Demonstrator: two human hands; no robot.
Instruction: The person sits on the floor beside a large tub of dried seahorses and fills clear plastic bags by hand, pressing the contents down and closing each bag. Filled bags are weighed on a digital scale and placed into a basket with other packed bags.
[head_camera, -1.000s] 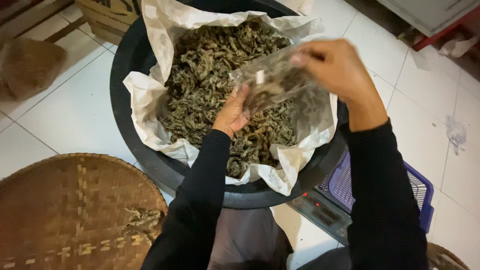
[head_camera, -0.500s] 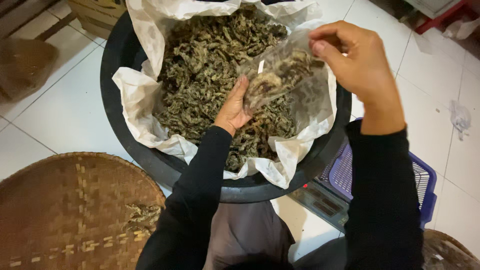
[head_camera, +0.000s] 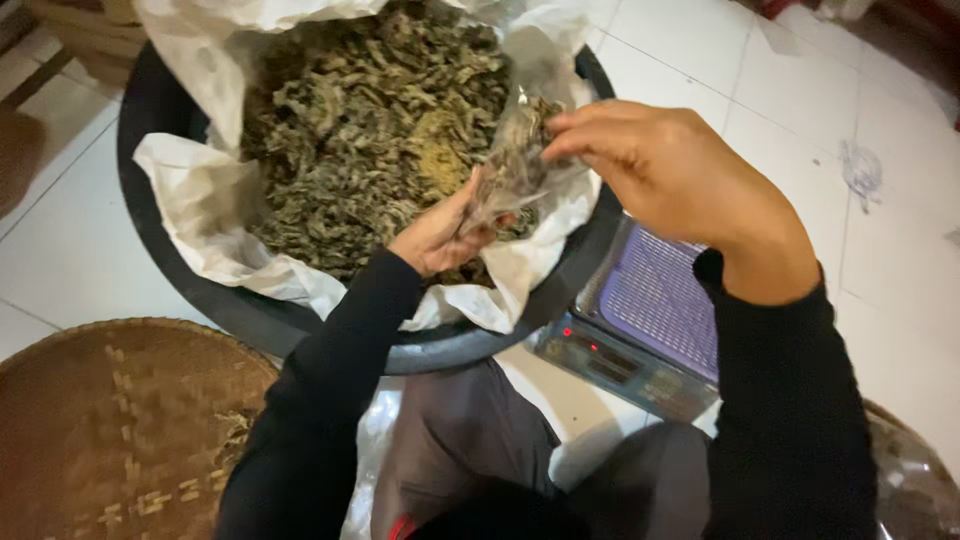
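Observation:
A small clear plastic bag partly filled with dried greenish-brown leaves hangs over a large black tub. The tub is lined with white plastic sheeting and heaped with the same dried leaves. My left hand cups the bag from below, palm up. My right hand pinches the bag's upper edge between thumb and fingers. Both arms wear black sleeves.
A digital scale topped by a purple perforated tray sits on the white tiled floor to the right of the tub. A round woven bamboo tray lies at lower left. Another woven tray's edge shows at lower right.
The view has dipped and closed in on the tub and scale. Both hands and the bag have come lower and nearer to me, with the right hand now beside the bag's top.

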